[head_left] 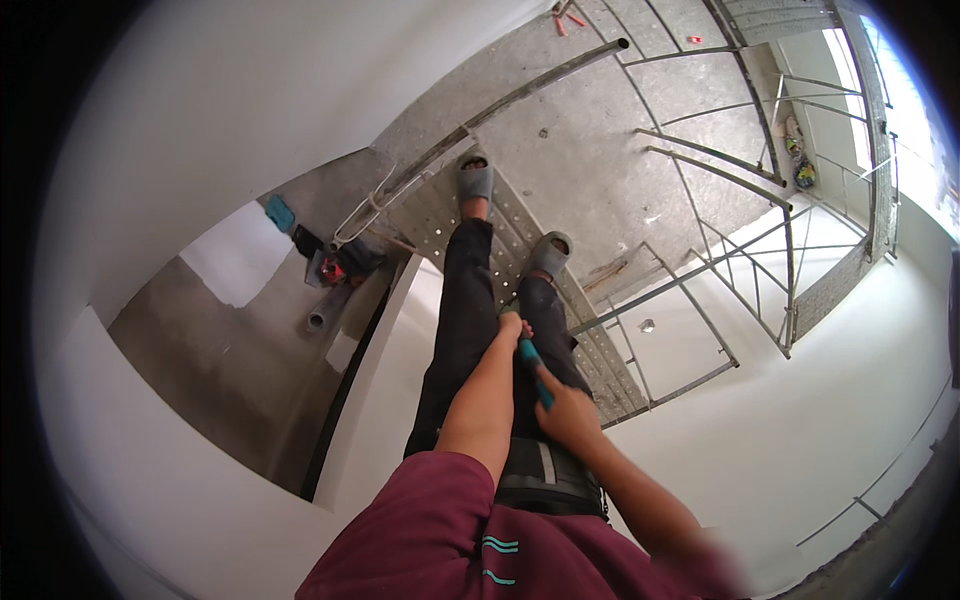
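Note:
In front of my thighs, my right hand (570, 412) is wrapped round a tool with a teal-and-dark handle (530, 354). Its head is hidden, so its kind cannot be told. My left hand (512, 326) is closed just beyond the handle's far end, between my knees. What its fingers hold is too small and covered to make out. Below both hands, my feet in grey sandals stand on a perforated metal scaffold plank (600, 362).
Scaffold tubes (715, 165) rise on the right, and another tube (520, 95) crosses beyond my feet. A cable loop (350, 225) hangs at the plank's left. Down left, a teal object (280, 213) and a red-and-black item (332, 268) lie on the lower floor. White walls (250, 90) flank me.

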